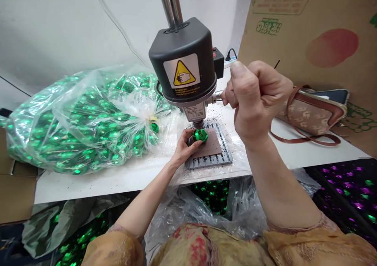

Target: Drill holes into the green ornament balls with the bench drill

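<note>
A small bench drill press with a black motor housing and a yellow warning label stands on a white table. My left hand holds a shiny green faceted bead on a brown pad directly under the drill chuck. That pad lies on the ribbed grey base plate. Raised at the machine's right side, my right hand is closed around the feed lever, whose metal stub shows at my fingers.
A large clear plastic bag of green beads lies on the table's left. A brown handbag and a cardboard box stand at right. More bags of green and purple beads sit below the table edge. Dark dust surrounds the base plate.
</note>
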`<state>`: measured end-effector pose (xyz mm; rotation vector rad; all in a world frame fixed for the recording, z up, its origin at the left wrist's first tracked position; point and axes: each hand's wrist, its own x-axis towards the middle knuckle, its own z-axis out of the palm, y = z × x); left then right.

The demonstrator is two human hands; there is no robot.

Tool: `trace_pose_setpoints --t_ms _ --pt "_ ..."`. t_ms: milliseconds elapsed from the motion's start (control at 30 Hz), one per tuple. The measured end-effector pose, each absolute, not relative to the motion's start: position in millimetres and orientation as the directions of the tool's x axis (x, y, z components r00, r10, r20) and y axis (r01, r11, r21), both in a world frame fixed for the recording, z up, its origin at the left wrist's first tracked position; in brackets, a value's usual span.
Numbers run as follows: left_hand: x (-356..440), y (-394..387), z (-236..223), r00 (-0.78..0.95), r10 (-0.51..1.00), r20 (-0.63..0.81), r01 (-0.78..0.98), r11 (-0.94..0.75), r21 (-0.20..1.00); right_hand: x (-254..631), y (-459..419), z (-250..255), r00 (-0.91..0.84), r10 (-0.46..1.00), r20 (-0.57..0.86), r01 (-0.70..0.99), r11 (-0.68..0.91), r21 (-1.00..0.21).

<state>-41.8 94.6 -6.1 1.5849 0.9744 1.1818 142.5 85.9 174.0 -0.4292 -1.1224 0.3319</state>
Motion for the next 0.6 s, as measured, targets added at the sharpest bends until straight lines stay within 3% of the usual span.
trace_pose_setpoints --t_ms 367,600 --pt "-36.5 93.7 -4.1 0.169 0.957 0.235 0.089 -0.252 0.964 142.4 83.8 175.5 0.4 0.469 0.788 -0.078 0.874 -0.48" --pt "-40.0 92.1 -3.7 0.216 0.937 0.275 0.117 -0.304 0.945 141.8 81.5 175.9 0.398 0.485 0.779 -0.092 0.865 -0.492"
